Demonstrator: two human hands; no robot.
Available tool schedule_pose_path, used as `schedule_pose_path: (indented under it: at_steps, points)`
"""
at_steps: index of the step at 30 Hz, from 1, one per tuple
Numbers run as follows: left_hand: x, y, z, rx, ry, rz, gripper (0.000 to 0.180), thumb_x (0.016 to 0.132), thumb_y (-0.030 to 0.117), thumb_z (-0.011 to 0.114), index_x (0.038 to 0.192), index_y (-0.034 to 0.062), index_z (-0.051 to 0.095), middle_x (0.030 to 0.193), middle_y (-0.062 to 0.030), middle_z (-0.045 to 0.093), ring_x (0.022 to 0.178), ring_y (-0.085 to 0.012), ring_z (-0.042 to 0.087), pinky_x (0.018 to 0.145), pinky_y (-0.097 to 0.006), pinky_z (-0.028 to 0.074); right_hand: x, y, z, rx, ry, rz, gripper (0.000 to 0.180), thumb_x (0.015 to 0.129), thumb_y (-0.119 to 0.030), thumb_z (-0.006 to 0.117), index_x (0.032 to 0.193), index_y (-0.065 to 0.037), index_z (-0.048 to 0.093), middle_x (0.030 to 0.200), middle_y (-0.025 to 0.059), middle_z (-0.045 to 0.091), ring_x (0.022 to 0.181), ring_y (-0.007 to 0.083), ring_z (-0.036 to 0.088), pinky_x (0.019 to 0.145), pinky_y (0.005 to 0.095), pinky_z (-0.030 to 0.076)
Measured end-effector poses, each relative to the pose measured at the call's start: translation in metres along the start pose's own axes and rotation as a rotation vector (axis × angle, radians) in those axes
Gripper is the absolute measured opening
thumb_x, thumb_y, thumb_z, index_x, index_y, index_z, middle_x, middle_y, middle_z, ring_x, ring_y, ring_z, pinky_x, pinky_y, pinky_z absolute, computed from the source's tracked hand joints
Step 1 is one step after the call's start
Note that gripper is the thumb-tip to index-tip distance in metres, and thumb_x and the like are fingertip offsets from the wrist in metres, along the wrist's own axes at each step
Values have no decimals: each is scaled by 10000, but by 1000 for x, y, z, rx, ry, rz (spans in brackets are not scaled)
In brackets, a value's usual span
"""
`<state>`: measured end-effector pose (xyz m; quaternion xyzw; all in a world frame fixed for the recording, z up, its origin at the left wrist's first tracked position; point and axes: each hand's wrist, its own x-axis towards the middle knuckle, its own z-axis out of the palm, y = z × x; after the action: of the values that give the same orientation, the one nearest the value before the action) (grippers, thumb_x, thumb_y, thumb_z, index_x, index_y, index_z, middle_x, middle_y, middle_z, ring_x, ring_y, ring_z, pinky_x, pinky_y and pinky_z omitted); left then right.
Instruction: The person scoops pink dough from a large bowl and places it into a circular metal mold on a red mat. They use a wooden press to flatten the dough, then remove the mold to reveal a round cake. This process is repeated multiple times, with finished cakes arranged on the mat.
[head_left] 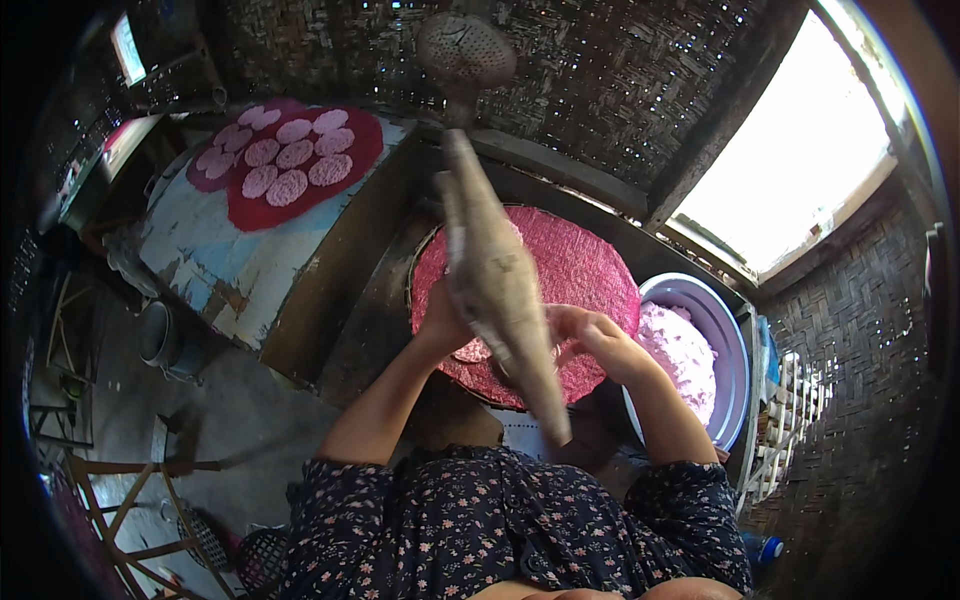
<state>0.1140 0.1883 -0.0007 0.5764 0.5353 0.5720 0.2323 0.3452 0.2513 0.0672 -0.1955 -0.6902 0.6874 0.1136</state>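
While the wood (505,280) is partly masking left hand (440,320) and right hand (605,340) at frame centre, grip is escaping determination; its slipping would be risking a pinch.

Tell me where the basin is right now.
In the head view, the basin is on the right, just right of the round pink mat and the right hand, below the bright window.

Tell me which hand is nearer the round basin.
Right. The right hand is left of the basin, close by; the left hand is farther left, beyond the blurred pale object.
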Motion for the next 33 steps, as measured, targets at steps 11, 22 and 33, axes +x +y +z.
schedule_pose_path:
  at_steps: [11, 22, 33]
  points:
    - [-73, -54, -123, -1752, -379, -258, 612, 915, 387, 460, 1343, -35, 342, 1175, -189, 539, 1132, -307, 495, 1018, -454, 346, 3, 57, -12, -1111, 455, 155, 193, 719, -246, 638, 688, -56, 651, 781, 124, 614, 813, 309, 598, 742, 419, 474]
    - [-86, -50, -132, -1543, -219, -177, 594, 870, 363, 518, 1305, -18, 381, 1155, -178, 557, 1106, -282, 523, 1001, -441, 368, 16, 31, -17, -1216, 518, 52, 152, 694, -166, 572, 631, -40, 630, 734, 111, 608, 751, 298, 600, 705, 409, 493]
    - [-86, -45, -138, -1456, -181, -165, 579, 824, 340, 576, 1266, 0, 419, 1135, -167, 574, 1079, -257, 550, 984, -428, 389, 66, 42, -49, -1318, 573, 212, 165, 670, -197, 578, 669, -47, 650, 730, 136, 614, 725, 324, 611, 641, 440, 494]
